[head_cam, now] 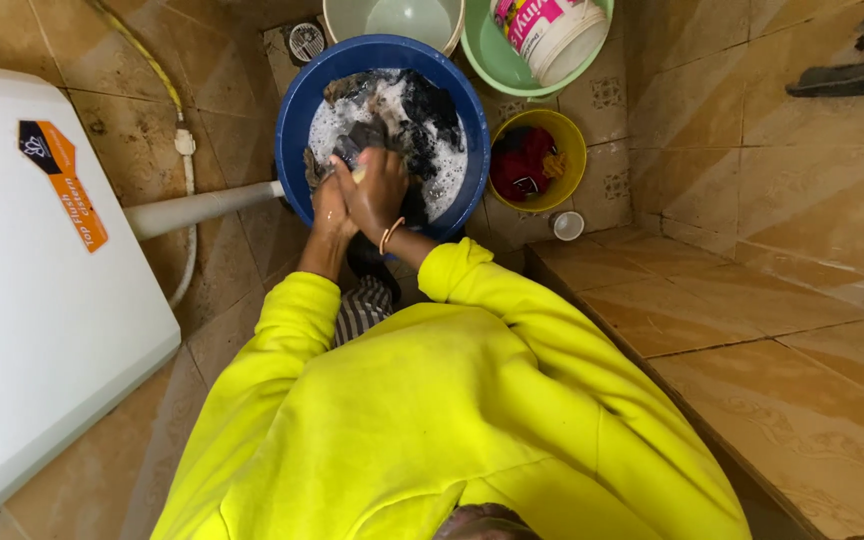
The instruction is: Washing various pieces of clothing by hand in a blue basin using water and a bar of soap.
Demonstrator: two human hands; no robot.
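A blue basin (297,120) stands on the tiled floor, full of soapy water and dark clothes (422,105). My left hand (329,200) and my right hand (377,185) are pressed together at the basin's near rim. Both are closed on a dark wet garment (357,140). A small yellowish piece, maybe soap, shows between the fingers. I wear bright yellow sleeves and a thin bangle on the right wrist.
A yellow bucket (572,145) with red clothes stands right of the basin, with a small white cap (568,226) in front. Behind are a green basin (487,55) holding a white tub (562,35) and a pale bowl (397,20). A white cistern (32,300) and pipe (197,208) lie left; a raised tiled step runs right.
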